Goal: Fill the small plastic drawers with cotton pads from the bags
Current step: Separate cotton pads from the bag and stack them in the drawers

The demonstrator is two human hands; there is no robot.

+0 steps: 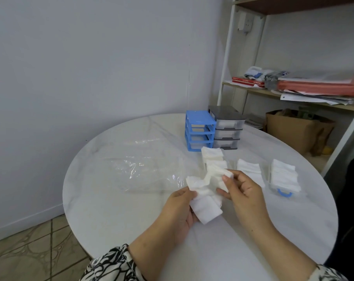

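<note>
The left hand (179, 207) and the right hand (244, 189) hold together one loose bunch of white square cotton pads (205, 191) above the round white table (103, 199). The left fingers are curled under the lower part of the bunch, and most of them are hidden behind the pads. The right fingers (225, 179) pinch the upper end of the same bunch between thumb and fingertips.

Just beyond the right fingers lies another pile of white cotton pads (211, 156), partly covered by the held bunch. To the right of the fingers two more stacks of white pads (250, 170) and (283, 175) lie on the table; under the far-right stack a blue plastic ring handle (284, 193) shows, and the rest of that object is hidden.

Farther beyond the fingers stand a small blue plastic drawer frame (199, 129) and a grey drawer unit with clear drawers (226, 127), touching side by side. What is inside the drawers is hard to see. To the left of the fingers a crumpled clear plastic bag (143, 165) lies flat, with edges difficult to follow.
</note>
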